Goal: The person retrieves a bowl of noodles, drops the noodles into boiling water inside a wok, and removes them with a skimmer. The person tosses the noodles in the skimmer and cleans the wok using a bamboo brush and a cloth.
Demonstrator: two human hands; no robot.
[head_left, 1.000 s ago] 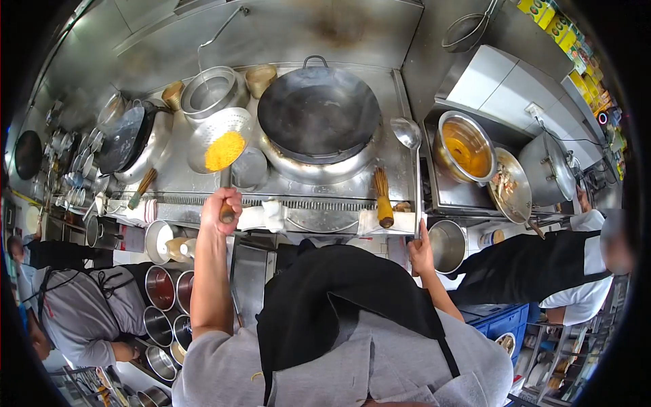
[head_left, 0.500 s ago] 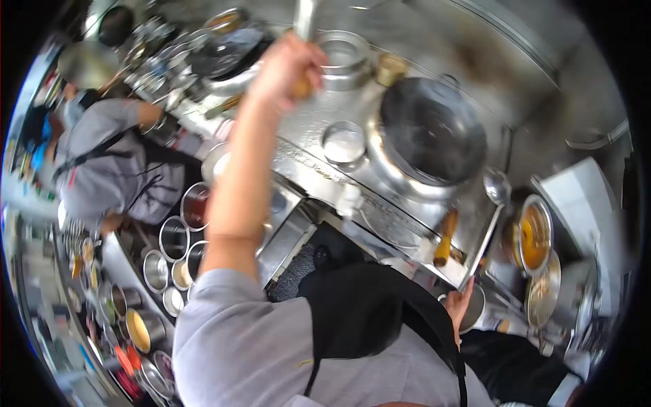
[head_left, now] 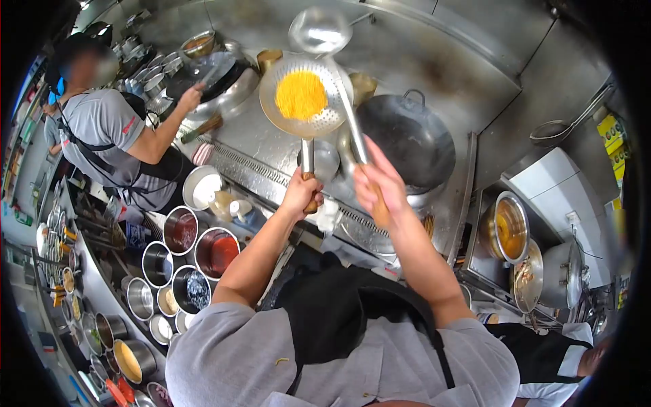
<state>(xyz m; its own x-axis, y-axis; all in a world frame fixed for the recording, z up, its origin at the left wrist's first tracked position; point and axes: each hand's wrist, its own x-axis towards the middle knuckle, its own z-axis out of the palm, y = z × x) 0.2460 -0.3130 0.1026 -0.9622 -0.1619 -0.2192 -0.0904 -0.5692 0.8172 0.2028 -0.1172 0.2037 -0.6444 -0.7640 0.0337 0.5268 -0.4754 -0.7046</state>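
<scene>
My left hand (head_left: pixel 300 195) is closed around the wooden handle of a perforated strainer (head_left: pixel 336 112), held up over the stove. A mound of fine yellow shreds or noodles (head_left: pixel 301 95) sits in its bowl. My right hand (head_left: pixel 380 188) grips the wooden handle of a long metal ladle (head_left: pixel 320 34). The ladle's bowl is raised beyond the strainer, and its shaft crosses the strainer's right side. To the right, a dark wok (head_left: pixel 413 146) with a loop handle rests on its burner. Behind the strainer stands a metal bowl (head_left: pixel 325 161), partly hidden.
A co-worker (head_left: pixel 122 129) stands at a second wok (head_left: pixel 203 74) on the left. Several metal pots, one with red sauce (head_left: pixel 220 252), line the left side. At right are a bowl of orange liquid (head_left: pixel 512 227), a pan (head_left: pixel 527 275) and another person's dark apron (head_left: pixel 525 353).
My right hand has come up from the lower right with the ladle. My left hand is lower and nearer, and the strainer with yellow food is now in full view.
</scene>
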